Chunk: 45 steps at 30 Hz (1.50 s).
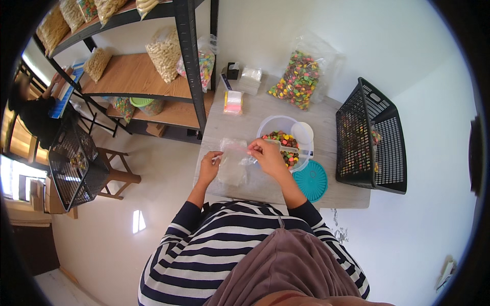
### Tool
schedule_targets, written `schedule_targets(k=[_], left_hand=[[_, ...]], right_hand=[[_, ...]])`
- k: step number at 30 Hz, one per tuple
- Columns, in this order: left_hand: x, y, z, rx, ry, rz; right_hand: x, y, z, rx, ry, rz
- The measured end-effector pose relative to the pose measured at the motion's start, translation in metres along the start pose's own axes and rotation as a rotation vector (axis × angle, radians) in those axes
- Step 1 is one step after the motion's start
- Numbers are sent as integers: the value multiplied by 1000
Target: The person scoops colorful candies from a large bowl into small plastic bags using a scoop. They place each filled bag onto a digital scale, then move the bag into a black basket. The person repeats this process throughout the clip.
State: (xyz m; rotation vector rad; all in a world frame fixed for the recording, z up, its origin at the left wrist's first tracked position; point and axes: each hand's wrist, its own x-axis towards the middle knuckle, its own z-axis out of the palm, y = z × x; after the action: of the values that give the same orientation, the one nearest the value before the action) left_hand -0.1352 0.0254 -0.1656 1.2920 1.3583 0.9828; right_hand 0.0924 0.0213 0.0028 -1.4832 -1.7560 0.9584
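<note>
A clear plastic zip bag (232, 168) with a pinkish strip near its top edge lies in front of me on the table. My left hand (209, 167) pinches its left edge between thumb and fingertips. At the strip's other end, the bent fingers of my right hand (268, 156) grip the bag. Behind that hand is a translucent tub (263, 128) partly filled with colourful button-shaped candies (283, 137). A clear plastic scoop (289, 149) lies across the tub, partly hidden by my right hand. A teal round lid (311, 181) rests beside the tub.
A large bag of candies (296, 80) leans at the back wall. Packs of plastic bags (233, 102) lie at the back left. To the right stands a black mesh basket (390, 153). Shelving (187, 57) rises at left; a person (34, 111) is beyond it.
</note>
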Motion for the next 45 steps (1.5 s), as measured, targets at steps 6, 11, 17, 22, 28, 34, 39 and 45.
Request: schedule_targets(k=[6,11,17,22,28,34,39,45], left_hand=[[-24,143,-14,-432,-527,-89],[-35,164,20,-406,-595,-75],[-55,181,57,-388,-441,-28],[-70,185,97,-284,-352,53],[-91,194,146,-297,-323,177],[-119,204,172,-151,-305,250],[-133,198,176,-154,-423,203],[-143,206,158,-266,-785,69]], right_hand=[[-22,-9,-24,95,-136,76],[-37,-6,-40,237,-97,41],[-72,-3,-78,200,77,-98],[-118,-5,-102,6,208,-272],[-153,-4,-129,-224,249,-357],[-174,11,-150,-421,160,-452],[-189,21,-160,-419,-48,-447],[-200,12,-167,-394,-322,-577]])
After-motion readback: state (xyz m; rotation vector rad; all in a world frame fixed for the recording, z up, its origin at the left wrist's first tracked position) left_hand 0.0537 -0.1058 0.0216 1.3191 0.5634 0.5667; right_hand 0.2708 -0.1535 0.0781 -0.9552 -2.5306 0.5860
